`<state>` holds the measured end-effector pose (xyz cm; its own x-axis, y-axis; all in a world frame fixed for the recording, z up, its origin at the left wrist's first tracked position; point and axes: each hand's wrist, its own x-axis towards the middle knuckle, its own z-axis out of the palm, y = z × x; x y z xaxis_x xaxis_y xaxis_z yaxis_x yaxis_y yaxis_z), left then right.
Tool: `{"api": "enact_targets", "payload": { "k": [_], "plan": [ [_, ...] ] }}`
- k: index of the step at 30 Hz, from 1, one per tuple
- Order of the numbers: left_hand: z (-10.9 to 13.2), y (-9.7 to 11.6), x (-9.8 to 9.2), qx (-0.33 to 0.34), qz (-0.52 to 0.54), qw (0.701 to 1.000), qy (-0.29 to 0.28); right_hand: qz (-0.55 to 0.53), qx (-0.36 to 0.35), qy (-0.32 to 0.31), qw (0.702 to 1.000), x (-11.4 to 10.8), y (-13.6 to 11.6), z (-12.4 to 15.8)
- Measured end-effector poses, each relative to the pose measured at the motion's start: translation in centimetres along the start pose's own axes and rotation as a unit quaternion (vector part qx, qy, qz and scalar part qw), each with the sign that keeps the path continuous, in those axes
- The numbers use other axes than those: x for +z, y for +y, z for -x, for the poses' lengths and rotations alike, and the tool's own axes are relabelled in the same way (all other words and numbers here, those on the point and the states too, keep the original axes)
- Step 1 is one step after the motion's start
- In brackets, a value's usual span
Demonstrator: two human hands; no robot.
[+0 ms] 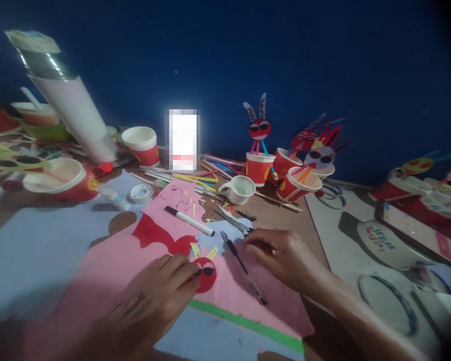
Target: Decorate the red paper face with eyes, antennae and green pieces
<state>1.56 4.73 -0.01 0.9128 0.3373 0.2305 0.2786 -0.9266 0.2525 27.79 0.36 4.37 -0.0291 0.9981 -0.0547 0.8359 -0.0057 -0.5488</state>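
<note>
While your left hand (154,296) rests low and left of centre with its fingertips on the edge of a red paper face (206,275) with black eyes, your right hand (278,255) sits just to the right with its fingers loosely curled and drawn together. You cannot tell whether either hand has a firm hold; the right shows nothing gripped. The face lies on a pink sheet (248,306), beside pale yellow paper strips (212,252). Just below your right fingers lies a slim black-handled tool (244,265), and a pair of scissors (233,221) sits just above them. Further left, a white marker (190,220) lies on lighter pink paper, above a red cut-out (158,235). Toward the centre of the frame stands a white mug (237,189) on the wooden surface (281,235). Red paper-cup figures (259,168) stand at upper right, and a large white tube (73,113) leans at upper left.
</note>
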Motion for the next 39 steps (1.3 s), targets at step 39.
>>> {"api": "enact_targets", "payload": {
  "k": [39],
  "plan": [
    [0.4, 0.7, -1.0, -0.060, 0.104, 0.984, 0.130, -0.162, 0.013, -0.039, 0.986, 4.0, -5.3, -0.7]
  ]
}}
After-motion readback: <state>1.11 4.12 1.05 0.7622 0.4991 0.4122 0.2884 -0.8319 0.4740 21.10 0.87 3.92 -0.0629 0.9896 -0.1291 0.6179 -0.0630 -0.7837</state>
